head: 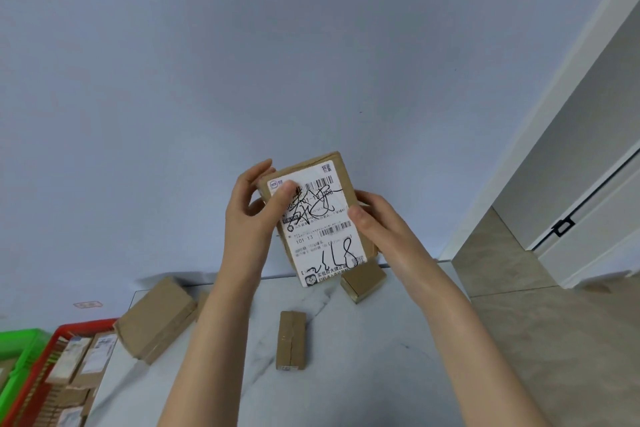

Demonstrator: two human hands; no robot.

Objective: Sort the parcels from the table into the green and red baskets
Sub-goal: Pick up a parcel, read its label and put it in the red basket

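Observation:
Both hands hold one brown cardboard parcel upright above the table, its white shipping label with black scribbles facing me. My left hand grips its left edge, thumb on the label. My right hand grips its right edge. On the white marble table lie three more brown parcels: a large one at the left edge, a narrow one in the middle, a small one at the back. The red basket at lower left holds several parcels. The green basket sits left of it.
A pale blue wall fills the background behind the table. To the right is beige tiled floor and a white door frame. The baskets stand below the table's left edge.

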